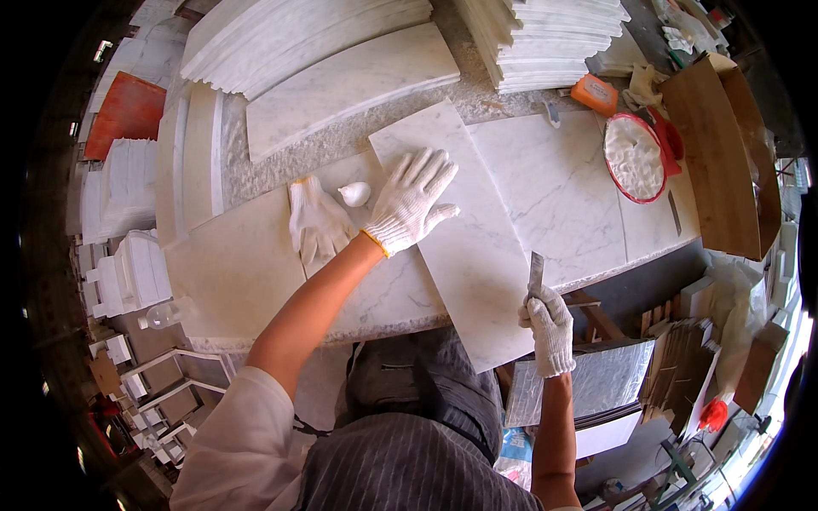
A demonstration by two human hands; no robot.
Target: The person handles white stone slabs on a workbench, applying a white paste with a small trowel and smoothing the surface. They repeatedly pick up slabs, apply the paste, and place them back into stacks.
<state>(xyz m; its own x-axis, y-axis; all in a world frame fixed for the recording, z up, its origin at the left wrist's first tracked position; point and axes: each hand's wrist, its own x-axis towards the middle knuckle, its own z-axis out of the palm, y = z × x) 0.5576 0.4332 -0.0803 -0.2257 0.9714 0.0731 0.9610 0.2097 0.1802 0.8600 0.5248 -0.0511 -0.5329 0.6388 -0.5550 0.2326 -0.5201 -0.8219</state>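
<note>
A long white marble slab [477, 255] lies at a slant across the marble-topped bench [562, 187], its near end jutting past the front edge. My left hand [409, 200], in a white knitted glove, rests flat on the slab's far part with fingers spread. My right hand [550, 332], gloved too, is closed around a flat metal scraper blade [536, 272], which points up beside the slab's right edge near its overhanging end. Left of my left hand lie a small white lump [354, 194] and a loose white glove [317, 217].
Stacked marble slabs [554, 38] stand at the back, with a single slab [354, 89] before another stack. To the right are a red-rimmed tub of white paste [635, 157], an orange box [594, 94] and a cardboard box [707, 162]. A clear bottle [160, 315] stands left.
</note>
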